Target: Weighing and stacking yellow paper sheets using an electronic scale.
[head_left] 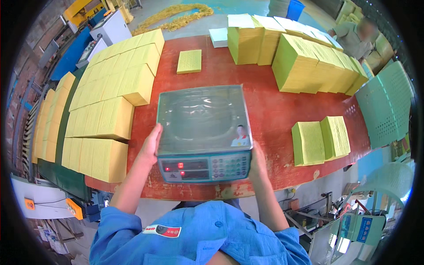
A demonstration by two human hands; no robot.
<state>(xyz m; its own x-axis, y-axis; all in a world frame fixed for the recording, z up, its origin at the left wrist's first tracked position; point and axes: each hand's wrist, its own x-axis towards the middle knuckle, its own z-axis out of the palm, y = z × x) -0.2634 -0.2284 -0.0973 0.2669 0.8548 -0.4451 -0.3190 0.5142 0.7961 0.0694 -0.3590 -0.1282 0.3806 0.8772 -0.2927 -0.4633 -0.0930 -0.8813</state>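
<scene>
I have the left hand (153, 142) and right hand (259, 162) holding the scale (203, 119) by its sides at the desk's (274, 115) near side, grip not yet released. I judge the left yellow blocks (111, 118) already stacked; 2 right bundles (308, 144) and 1 far pad (190, 61) sit apart, maybe pending.

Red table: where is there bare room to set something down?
The widest bare patch of the red table lies between the scale and the two yellow stacks at right. A narrower one separates the lone yellow stack from the tall yellow stacks crowding the back right. Yellow rows also crowd the left.
</scene>
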